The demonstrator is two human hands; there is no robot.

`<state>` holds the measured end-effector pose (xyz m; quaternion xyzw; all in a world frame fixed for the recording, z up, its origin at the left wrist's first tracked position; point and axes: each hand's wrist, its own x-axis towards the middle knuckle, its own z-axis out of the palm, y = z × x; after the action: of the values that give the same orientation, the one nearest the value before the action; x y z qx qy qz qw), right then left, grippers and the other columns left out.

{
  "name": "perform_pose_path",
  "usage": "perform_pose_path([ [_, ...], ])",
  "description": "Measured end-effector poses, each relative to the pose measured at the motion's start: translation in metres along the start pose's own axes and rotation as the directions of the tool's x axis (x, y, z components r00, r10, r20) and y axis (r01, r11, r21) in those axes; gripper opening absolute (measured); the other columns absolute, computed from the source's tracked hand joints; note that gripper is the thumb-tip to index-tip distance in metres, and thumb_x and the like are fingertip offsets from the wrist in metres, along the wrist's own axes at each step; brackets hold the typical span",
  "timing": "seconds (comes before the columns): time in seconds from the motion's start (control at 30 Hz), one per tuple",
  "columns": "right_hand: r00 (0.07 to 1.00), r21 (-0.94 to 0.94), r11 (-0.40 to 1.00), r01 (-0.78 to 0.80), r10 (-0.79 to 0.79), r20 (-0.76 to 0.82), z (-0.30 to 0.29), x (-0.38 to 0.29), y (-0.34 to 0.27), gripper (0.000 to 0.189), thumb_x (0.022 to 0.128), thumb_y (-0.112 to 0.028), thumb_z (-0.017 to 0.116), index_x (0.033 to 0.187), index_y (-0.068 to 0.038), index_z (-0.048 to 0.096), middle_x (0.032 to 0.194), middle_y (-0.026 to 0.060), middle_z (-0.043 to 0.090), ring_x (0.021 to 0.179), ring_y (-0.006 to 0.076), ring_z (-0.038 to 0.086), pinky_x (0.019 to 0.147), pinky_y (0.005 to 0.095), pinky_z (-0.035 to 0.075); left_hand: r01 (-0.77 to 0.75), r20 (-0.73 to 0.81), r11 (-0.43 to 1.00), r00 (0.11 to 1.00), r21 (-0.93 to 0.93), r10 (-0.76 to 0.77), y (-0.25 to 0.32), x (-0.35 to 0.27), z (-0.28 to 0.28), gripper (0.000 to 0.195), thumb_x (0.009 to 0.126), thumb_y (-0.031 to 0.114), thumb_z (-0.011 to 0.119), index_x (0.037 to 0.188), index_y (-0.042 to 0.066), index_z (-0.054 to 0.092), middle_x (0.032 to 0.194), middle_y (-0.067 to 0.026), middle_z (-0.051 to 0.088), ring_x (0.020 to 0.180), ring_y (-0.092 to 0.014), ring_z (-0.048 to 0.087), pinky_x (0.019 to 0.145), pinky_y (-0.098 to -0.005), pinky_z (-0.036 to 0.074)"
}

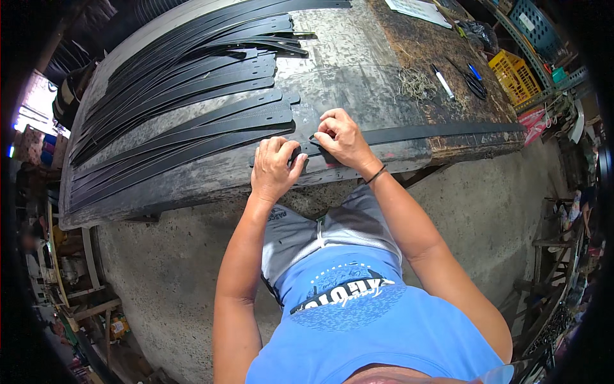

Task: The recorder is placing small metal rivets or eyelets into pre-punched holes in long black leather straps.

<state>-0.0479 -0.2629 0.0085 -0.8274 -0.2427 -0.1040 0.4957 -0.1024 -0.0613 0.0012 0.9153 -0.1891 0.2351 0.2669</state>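
Observation:
A long black strap [431,132], like leather or rubber, runs along the near side of the table and off toward its right end. My left hand [274,165] grips the strap's end part near the table edge, fingers curled over it. Just to the right, my right hand [343,139] hovers over the same strap, thumb and forefinger pinching a small dark piece too small to name. Left of and beyond my hands lie many similar black straps [192,139], fanned out in overlapping bundles. Slots and stitching show near several of their ends.
The worn table [336,72] carries a tangle of thread [416,84], a white marker [442,81], dark-handled scissors [472,85], a blue pen [475,72] and paper [419,10]. A yellow plastic crate [514,78] stands beyond its right end. Concrete floor [168,269] surrounds me.

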Motion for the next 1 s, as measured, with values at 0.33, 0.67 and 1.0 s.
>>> perform_pose_path([
  [0.33,0.999,-0.061,0.997,0.054,-0.053,0.004,0.002,-0.001,0.002,0.014,0.079,-0.01,0.071,0.082,0.001,0.064,0.105,0.015,0.059,0.09,0.0304,0.063,0.079,0.0378,0.053,-0.008,-0.007,1.0,1.0,-0.002,0.008,0.0,0.0,0.001,0.027,0.077,0.02,0.077,0.099,0.008,0.068,0.098,-0.0095,0.06,0.091,-0.03,0.057,0.082,-0.0418,0.046],
  [0.67,0.991,0.102,0.991,-0.083,0.093,-0.097,-0.001,-0.001,0.005,0.013,0.082,-0.011,0.073,0.082,0.0,0.065,0.1,0.0084,0.059,0.077,0.0163,0.062,0.069,0.0292,0.052,-0.052,0.079,0.993,0.996,0.105,0.044,0.01,0.006,-0.006,0.026,0.08,0.017,0.073,0.105,0.012,0.068,0.1,-0.0085,0.058,0.093,-0.028,0.055,0.081,-0.0415,0.046],
  [1.0,0.886,0.425,0.899,-0.106,0.28,-0.371,-0.005,-0.007,0.029,0.013,0.089,-0.012,0.072,0.085,-0.001,0.066,0.092,0.0017,0.057,0.075,0.009,0.058,0.068,0.0248,0.049,-0.073,0.065,0.996,0.995,0.046,0.07,0.002,0.008,-0.007,0.019,0.081,0.013,0.07,0.098,0.006,0.064,0.108,-0.0088,0.061,0.105,-0.031,0.056,0.088,-0.0425,0.044],
])
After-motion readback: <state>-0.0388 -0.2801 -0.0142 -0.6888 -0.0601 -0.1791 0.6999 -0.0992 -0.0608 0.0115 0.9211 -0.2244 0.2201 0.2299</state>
